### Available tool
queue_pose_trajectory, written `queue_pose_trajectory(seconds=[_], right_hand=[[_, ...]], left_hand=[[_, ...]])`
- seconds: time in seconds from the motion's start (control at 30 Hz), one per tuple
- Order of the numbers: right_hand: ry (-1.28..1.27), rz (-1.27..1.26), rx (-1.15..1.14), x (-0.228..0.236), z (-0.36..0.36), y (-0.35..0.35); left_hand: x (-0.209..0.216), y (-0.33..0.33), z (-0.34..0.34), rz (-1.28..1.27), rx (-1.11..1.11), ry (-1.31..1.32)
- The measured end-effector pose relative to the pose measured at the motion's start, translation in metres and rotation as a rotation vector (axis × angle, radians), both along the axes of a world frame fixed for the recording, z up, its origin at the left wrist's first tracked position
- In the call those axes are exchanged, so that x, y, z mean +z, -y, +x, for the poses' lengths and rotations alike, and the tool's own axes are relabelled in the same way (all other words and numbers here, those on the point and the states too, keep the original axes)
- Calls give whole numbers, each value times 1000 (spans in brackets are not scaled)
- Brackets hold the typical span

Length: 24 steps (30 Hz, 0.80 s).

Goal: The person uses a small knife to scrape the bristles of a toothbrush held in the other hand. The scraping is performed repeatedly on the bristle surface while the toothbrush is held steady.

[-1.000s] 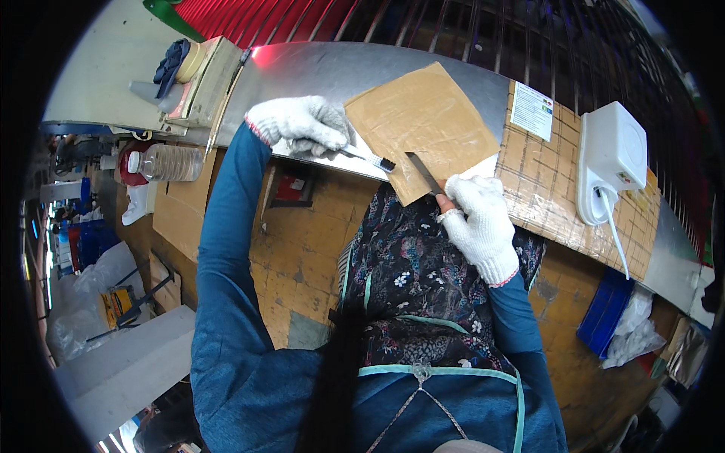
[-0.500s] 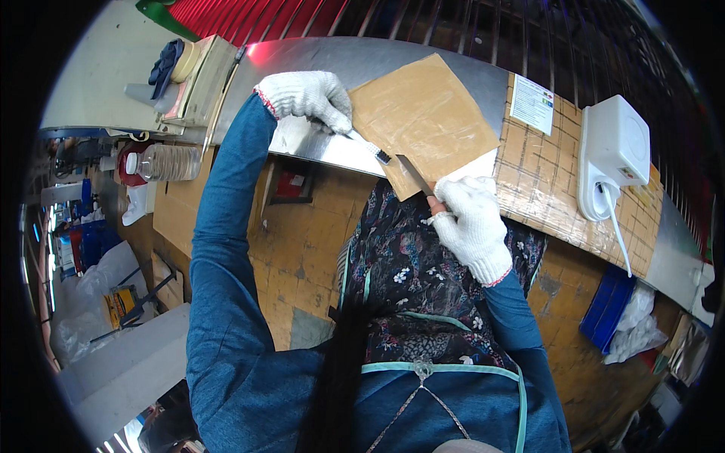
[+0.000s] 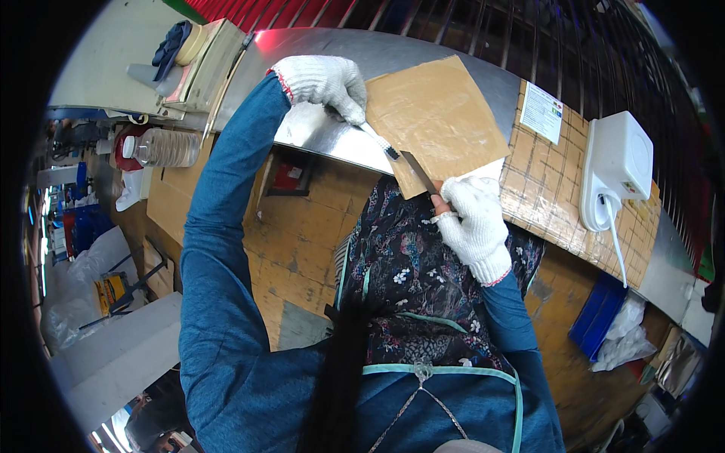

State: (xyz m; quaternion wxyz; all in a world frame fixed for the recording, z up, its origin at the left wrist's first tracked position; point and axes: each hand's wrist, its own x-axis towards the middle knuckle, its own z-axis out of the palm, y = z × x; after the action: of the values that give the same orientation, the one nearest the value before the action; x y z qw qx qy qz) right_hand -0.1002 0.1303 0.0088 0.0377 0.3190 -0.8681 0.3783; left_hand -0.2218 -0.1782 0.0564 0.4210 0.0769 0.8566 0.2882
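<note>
My left hand (image 3: pixel 326 87), in a white knit glove with a red-edged cuff, is closed on the handle of a toothbrush (image 3: pixel 378 140). The brush head has dark bristles and points down to the right. In my right hand (image 3: pixel 476 226), also gloved with a bare thumb or fingertip showing, a narrow metal knife blade (image 3: pixel 420 174) slants up to the left. Its tip lies close beside the bristles. Both tools are over the near left edge of a brown cardboard square (image 3: pixel 442 113), which rests on the metal table (image 3: pixel 317 136).
To the right, a white device with a plugged cable (image 3: pixel 621 158) stands on a taped brown cardboard sheet (image 3: pixel 544 174) with a printed card (image 3: pixel 541 112). A clear plastic bottle (image 3: pixel 168 147) lies at the left. Metal bars (image 3: pixel 483 30) run behind the table.
The whole view has shifted slightly. My left hand and the toothbrush appear a little further right, and the bristles remain near the blade tip. Both grips stay the same.
</note>
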Motion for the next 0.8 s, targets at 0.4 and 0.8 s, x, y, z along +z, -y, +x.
queue_pose_trajectory(seconds=[0.4, 0.8], right_hand=[[14, 20, 4, -1, 0, 0], [8, 8, 28, 1, -3, 0]], left_hand=[[-2, 1, 2, 4, 4, -35], [6, -2, 6, -15, -36, -78]])
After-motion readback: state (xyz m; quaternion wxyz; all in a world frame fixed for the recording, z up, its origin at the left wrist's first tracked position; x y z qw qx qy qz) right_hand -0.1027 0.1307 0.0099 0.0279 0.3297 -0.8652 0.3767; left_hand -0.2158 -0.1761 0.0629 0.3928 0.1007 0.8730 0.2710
